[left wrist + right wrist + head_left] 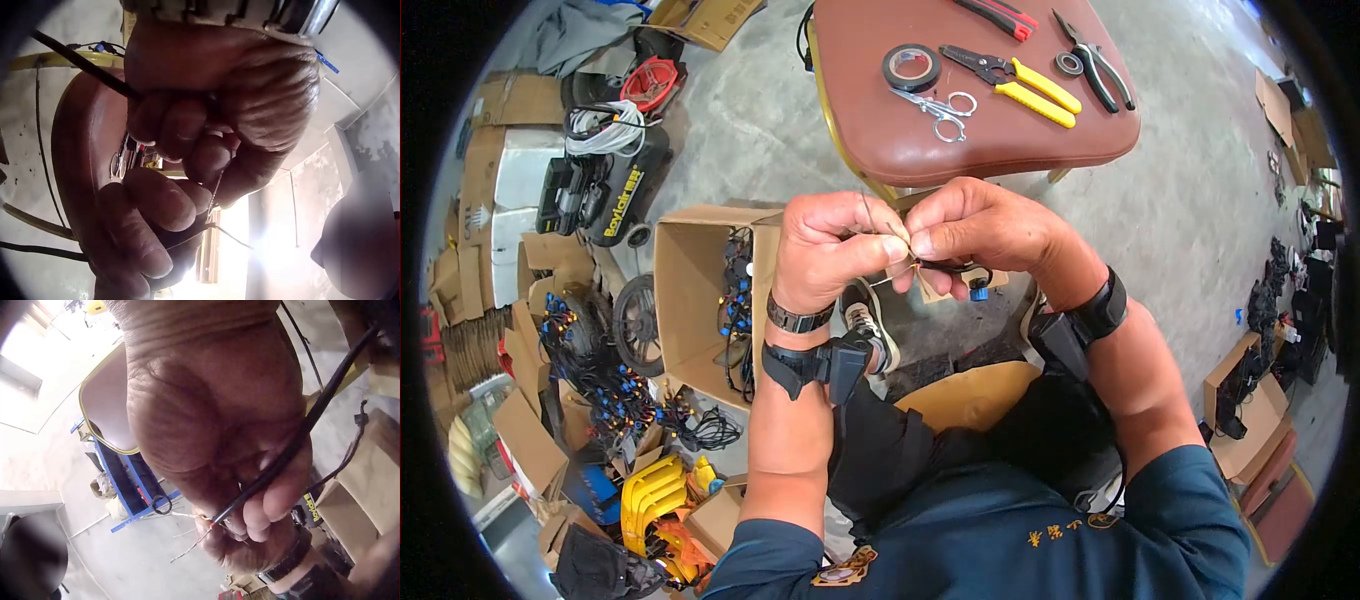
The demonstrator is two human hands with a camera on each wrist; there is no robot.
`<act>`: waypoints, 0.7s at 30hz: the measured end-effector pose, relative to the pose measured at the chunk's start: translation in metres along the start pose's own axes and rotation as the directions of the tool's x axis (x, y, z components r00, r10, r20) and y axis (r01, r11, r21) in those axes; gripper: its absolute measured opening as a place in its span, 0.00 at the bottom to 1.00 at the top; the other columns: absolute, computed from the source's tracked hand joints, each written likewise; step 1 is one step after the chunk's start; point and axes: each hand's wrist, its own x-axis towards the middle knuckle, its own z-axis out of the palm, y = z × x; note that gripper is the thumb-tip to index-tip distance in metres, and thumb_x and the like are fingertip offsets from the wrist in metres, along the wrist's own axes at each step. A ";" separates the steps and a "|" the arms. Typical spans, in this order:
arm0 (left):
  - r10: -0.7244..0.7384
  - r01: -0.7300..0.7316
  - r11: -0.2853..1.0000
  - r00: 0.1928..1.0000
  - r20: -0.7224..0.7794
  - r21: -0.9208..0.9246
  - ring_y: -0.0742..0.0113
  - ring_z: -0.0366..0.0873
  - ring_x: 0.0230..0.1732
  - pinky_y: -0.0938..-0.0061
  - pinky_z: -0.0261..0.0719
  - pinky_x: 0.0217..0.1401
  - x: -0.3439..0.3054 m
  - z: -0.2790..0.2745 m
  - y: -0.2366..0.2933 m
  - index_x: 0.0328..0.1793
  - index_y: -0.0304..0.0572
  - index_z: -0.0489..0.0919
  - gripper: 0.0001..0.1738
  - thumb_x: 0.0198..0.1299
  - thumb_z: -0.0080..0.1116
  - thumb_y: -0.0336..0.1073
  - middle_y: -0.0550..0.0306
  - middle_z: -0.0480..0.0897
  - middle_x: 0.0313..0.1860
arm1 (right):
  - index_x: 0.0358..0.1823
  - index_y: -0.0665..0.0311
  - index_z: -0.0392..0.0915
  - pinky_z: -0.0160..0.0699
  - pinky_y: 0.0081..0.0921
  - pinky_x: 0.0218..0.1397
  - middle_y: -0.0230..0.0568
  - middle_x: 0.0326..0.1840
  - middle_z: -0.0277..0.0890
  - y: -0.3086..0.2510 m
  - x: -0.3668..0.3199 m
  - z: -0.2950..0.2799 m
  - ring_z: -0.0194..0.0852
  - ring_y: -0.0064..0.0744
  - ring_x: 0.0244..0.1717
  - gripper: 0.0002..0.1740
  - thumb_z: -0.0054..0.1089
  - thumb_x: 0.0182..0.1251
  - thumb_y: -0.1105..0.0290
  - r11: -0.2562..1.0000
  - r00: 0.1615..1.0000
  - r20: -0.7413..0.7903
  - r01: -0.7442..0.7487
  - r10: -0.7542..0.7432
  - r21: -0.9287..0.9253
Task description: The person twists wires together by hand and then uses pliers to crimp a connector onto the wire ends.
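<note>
Close together in front of the body, both hands pinch thin stripped wires between thumb and forefinger. My left hand [825,245] grips one wire end, and in the left wrist view a black cable [81,62] runs into its curled fingers. My right hand [990,230] holds a second black cable [281,459], which crosses its fingers in the right wrist view. Beyond that cable's cut end, bare copper strands [190,544] fan out. Twisted strands [217,187] stretch between the fingertips in the left wrist view. A blue connector [978,290] hangs below the right hand.
Ahead stands a brown padded stool [870,130] bearing black tape [911,68], folding scissors [945,112], yellow-handled wire strippers [1035,90] and pliers [1095,65]. An open cardboard box [690,300] with cable bundles is at left. More wiring [615,395] and cartons lie farther left.
</note>
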 end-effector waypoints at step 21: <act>-0.040 0.041 0.999 0.998 -0.042 0.023 0.70 0.77 0.27 0.75 0.73 0.32 0.000 0.003 0.001 0.35 0.31 0.84 0.05 0.50 0.63 0.24 0.54 0.84 0.29 | 0.41 0.64 0.78 0.82 0.23 0.32 0.37 0.36 0.81 0.006 0.002 0.002 0.82 0.24 0.34 0.10 0.61 0.69 0.64 0.996 0.999 -0.036 -0.006 0.009 0.088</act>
